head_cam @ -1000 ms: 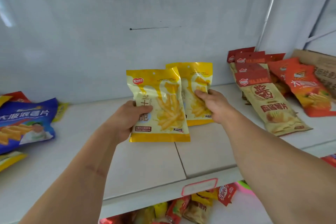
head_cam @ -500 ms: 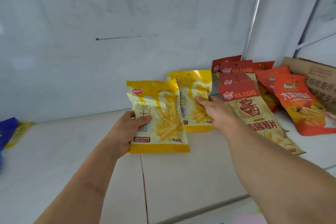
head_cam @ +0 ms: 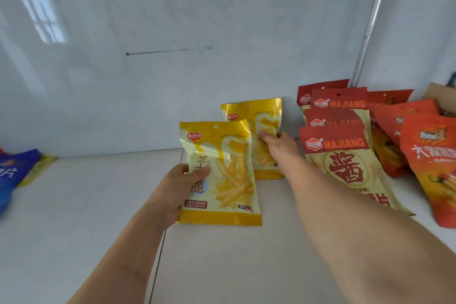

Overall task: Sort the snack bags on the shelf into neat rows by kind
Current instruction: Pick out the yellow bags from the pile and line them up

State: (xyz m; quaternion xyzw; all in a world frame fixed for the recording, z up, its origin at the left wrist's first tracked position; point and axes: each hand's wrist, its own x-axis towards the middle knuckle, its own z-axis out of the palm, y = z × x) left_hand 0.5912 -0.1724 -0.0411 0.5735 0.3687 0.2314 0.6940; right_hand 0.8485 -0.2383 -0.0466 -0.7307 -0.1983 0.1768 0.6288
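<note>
My left hand (head_cam: 179, 187) grips a yellow bag of potato sticks (head_cam: 222, 175) by its left edge, held upright just above the white shelf (head_cam: 86, 205). My right hand (head_cam: 276, 147) pinches a second yellow bag (head_cam: 256, 116) of the same kind, which stands further back near the white back wall. Right of it lies a row of overlapping red-and-beige MAJIANG bags (head_cam: 343, 155), and beyond those several orange bags (head_cam: 429, 163).
A blue bag (head_cam: 12, 175) and a yellow bag (head_cam: 39, 168) lie at the shelf's far left. A brown cardboard box (head_cam: 441, 96) sits at the far right behind the orange bags. A seam runs down the shelf between my arms.
Both hands have carried the two yellow bags deeper onto the shelf, the right one close to the back wall beside the MAJIANG row. My view has swung right and closer.
</note>
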